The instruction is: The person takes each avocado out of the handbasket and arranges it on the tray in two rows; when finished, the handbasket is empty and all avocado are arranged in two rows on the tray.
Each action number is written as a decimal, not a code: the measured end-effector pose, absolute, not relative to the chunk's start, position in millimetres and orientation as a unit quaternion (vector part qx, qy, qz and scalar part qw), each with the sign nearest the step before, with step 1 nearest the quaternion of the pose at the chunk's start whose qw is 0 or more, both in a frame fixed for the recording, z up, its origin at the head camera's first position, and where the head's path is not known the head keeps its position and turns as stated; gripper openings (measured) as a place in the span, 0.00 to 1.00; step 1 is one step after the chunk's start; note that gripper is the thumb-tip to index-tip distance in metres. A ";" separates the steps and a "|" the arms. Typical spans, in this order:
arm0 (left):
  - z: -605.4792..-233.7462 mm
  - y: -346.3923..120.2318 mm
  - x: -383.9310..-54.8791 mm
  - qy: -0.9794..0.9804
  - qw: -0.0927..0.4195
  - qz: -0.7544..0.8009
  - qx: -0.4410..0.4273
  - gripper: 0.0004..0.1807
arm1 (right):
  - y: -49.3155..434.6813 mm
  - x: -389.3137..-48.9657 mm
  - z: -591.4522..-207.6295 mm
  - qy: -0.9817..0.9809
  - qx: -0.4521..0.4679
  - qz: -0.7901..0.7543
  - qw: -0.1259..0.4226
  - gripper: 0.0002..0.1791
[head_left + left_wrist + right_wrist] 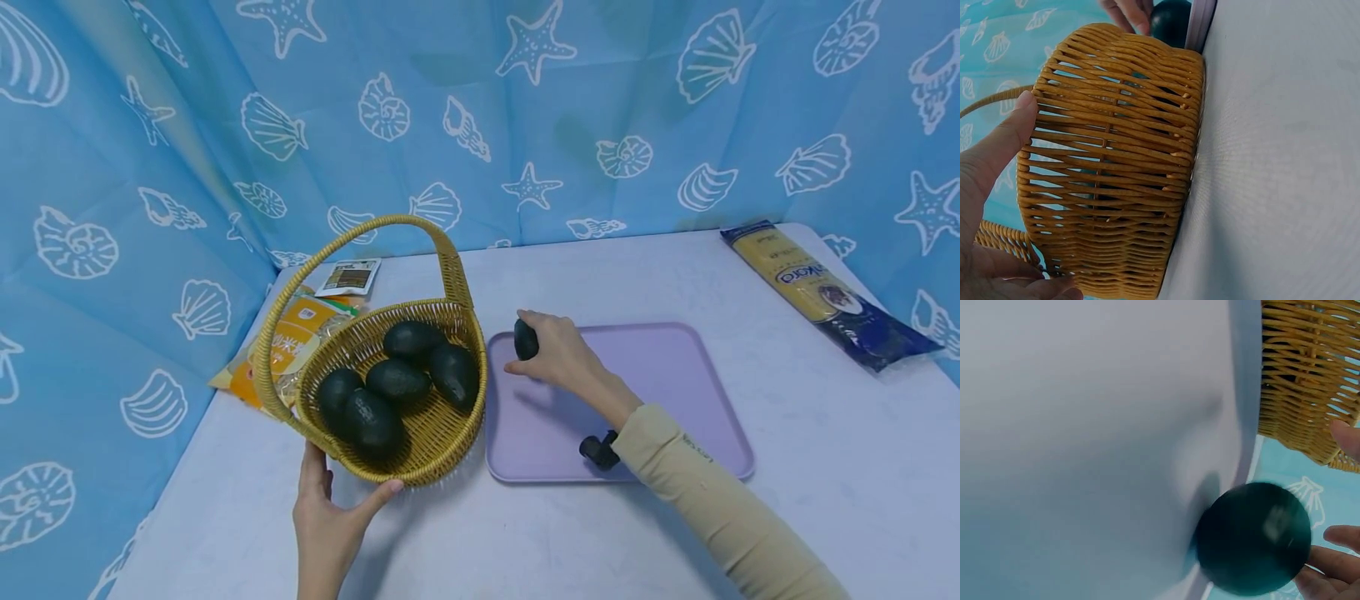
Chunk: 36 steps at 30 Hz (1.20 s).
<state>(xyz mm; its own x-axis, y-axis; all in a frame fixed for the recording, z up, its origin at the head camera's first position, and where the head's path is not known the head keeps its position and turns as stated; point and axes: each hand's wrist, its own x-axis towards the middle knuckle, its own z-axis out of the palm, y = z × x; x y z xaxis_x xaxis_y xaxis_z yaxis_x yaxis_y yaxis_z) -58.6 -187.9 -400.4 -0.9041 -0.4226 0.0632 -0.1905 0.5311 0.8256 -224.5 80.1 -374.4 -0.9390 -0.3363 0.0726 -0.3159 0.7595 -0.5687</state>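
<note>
My left hand (330,517) grips the near rim of a woven basket (442,454), thumb and fingers spread along it. Inside the basket lie several dark avocados (397,381). Over the left part of a lilac tray (660,367), my right hand (558,350) holds another dark avocado (526,340) between thumb and fingers. That avocado (1254,540) looks blurred in the right wrist view, close to the tray surface and its rim. From the left wrist, the basket's wickerwork (1116,156) fills the middle, with the held avocado (1170,24) beyond it.
Orange packets (288,346) and a small white packet (350,277) lie behind the basket at left. At the far right lies a long yellow and blue bag (825,292). A black wrist camera (598,450) sits under the right sleeve. A blue shell-patterned curtain (480,125) hangs behind the table.
</note>
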 end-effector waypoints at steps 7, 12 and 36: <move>-401.2 -188.4 -58.7 -0.866 0.130 -0.449 0.176 0.66 | 73.8 -222.1 -365.5 0.936 -0.188 -0.298 -0.007 0.47; -401.4 -188.3 -59.1 -0.866 0.130 -0.451 0.175 0.66 | 67.3 -216.9 -355.8 0.924 -0.204 -0.324 -0.019 0.46; -403.0 -189.5 -58.4 -0.865 0.133 -0.453 0.172 0.65 | 6.9 -181.5 -337.3 0.894 -0.301 -0.331 -0.012 0.46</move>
<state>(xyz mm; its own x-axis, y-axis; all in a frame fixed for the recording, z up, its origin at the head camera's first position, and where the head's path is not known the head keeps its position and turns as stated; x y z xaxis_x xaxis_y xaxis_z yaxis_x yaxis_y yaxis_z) -58.4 -189.5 -403.0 -0.9056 -0.4175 0.0741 -0.1771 0.5312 0.8285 -181.5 6.9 -337.3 -0.8188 -0.5302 0.2201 -0.5458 0.6001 -0.5848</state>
